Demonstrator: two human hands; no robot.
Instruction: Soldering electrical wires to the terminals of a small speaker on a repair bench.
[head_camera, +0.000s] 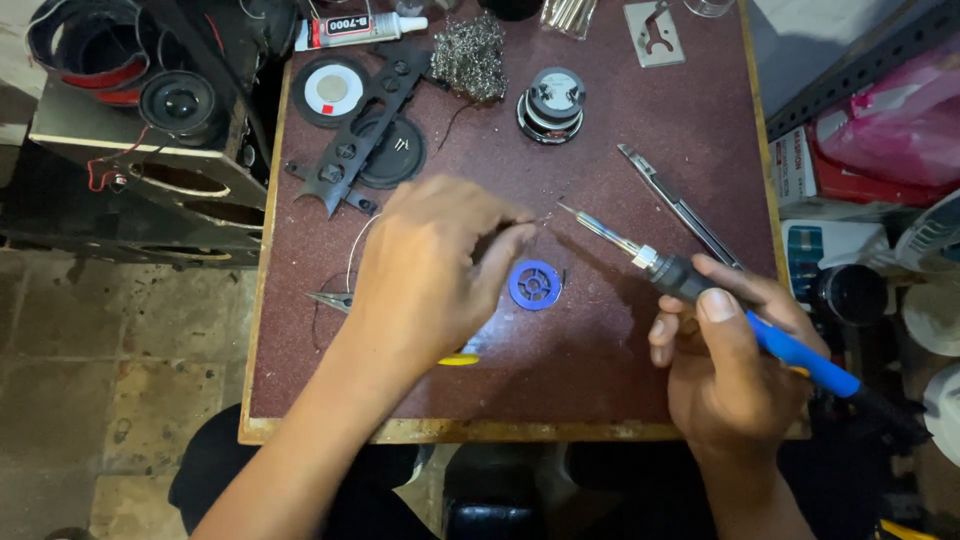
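My right hand (722, 352) grips a soldering iron (690, 280) with a blue handle, its metal tip pointing up-left toward my left hand. My left hand (432, 268) hovers over the middle of the dark red table (620, 370), fingers pinched together near the iron's tip; what they pinch is too small to tell, though a thin wire (355, 250) curves out from under the hand. A blue solder spool (535, 284) lies just right of the left hand. A yellow handle (458, 359) pokes out below it.
A small speaker (551, 103), a wad of steel wool (468, 57), a black plastic bracket (362, 125), a round disc (330, 90), a glue tube (358, 29) and tweezers (678, 205) lie further back. Pliers' tips (330, 299) show at left. Speaker boxes stand left, shelves right.
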